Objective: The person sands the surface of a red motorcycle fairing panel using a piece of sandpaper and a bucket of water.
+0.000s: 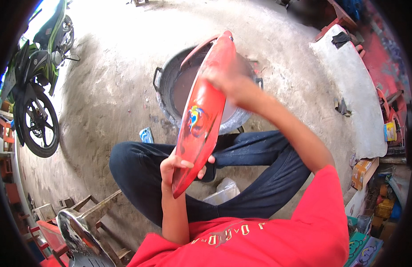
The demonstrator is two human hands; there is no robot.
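Note:
My left hand grips the lower end of a long red plastic panel, held upright at a slant, with a multicoloured decal and dark scuffs. My right hand, smeared by motion, is on the panel’s upper part; whether it holds anything there is hidden. Behind the panel stands a wide dark basin with handles and murky liquid. A thin red piece shows above the basin’s rim. My bent legs in dark jeans flank the lower panel.
A motorbike stands at the left. A small blue-white packet lies beside the basin. A scratched black-silver part and wooden frame are at lower left. A pale board with a black cloth, boxes and clutter line the right.

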